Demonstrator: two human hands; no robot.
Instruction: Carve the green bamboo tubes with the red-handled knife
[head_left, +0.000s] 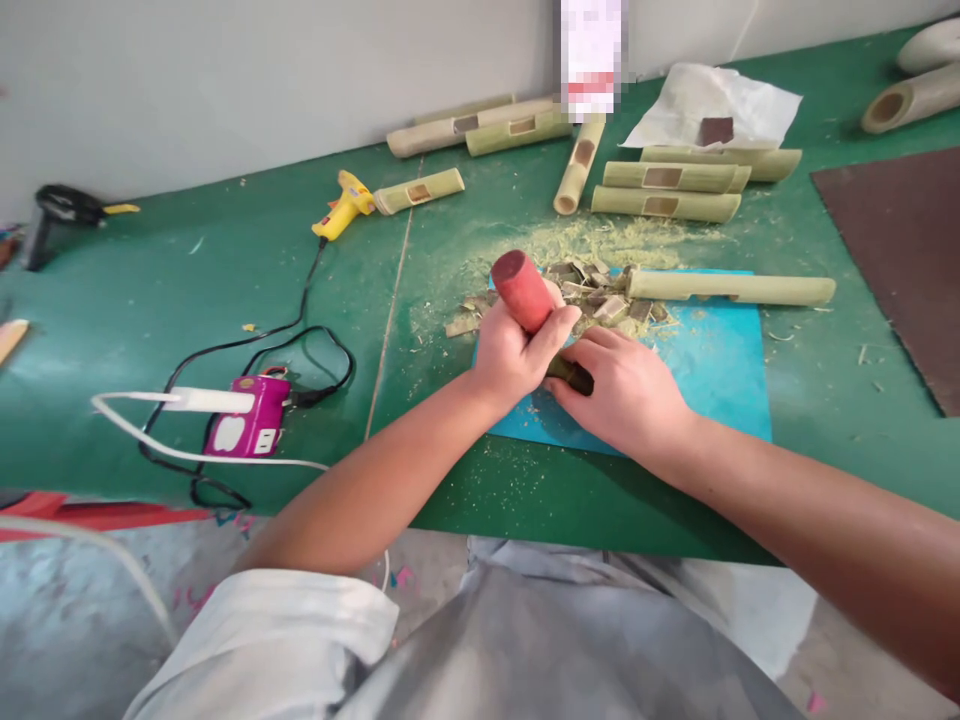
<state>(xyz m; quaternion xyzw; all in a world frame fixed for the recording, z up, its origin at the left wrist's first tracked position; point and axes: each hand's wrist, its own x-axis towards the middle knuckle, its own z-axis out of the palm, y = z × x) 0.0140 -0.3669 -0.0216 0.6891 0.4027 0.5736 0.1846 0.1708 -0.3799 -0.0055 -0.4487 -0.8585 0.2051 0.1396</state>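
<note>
My left hand is wrapped around a thick red handle with a rounded end. The working end of that tool is hidden behind my fingers. Close beside it, my right hand is closed on a dark green bamboo piece, mostly covered by both hands. Under the hands lies a blue sheet. Just beyond them is a heap of bamboo chips and pale sawdust. A long bamboo tube with cut openings rests at the sheet's far right edge.
Several notched bamboo tubes lie toward the back, near a crumpled white bag. A yellow glue gun and its black cord lead to a purple power strip at left. A brown board lies at right.
</note>
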